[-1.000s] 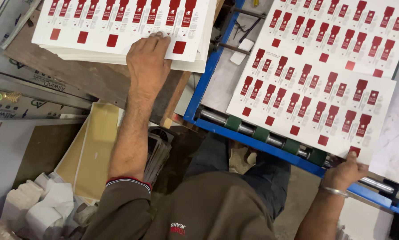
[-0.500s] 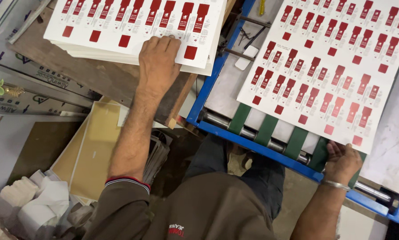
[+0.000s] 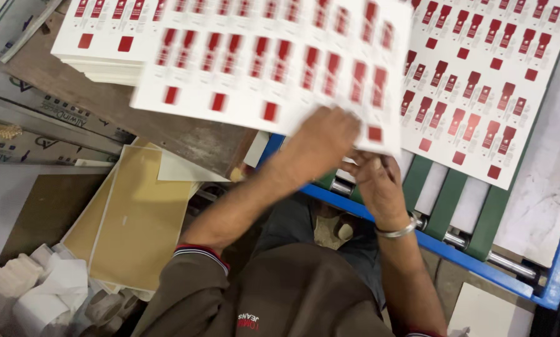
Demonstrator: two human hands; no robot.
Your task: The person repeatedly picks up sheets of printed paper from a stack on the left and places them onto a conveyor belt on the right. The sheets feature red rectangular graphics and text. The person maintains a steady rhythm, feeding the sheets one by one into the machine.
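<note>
Left hand closed on the near edge of a white card sheet printed with red rectangles, forearm angled up-right. Right hand pinches the same edge, wrist bent. Sheet held, blurred, between stack and conveyor.

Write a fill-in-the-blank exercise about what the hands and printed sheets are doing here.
1. Both hands, the left hand and the right hand, grip the near edge of a printed ____.
2. The lifted sheet carries rows of ____ rectangles.
3. The conveyor frame is painted ____.
4. The right wrist wears a metal ____.

Missing words: sheet; red; blue; bangle
</note>
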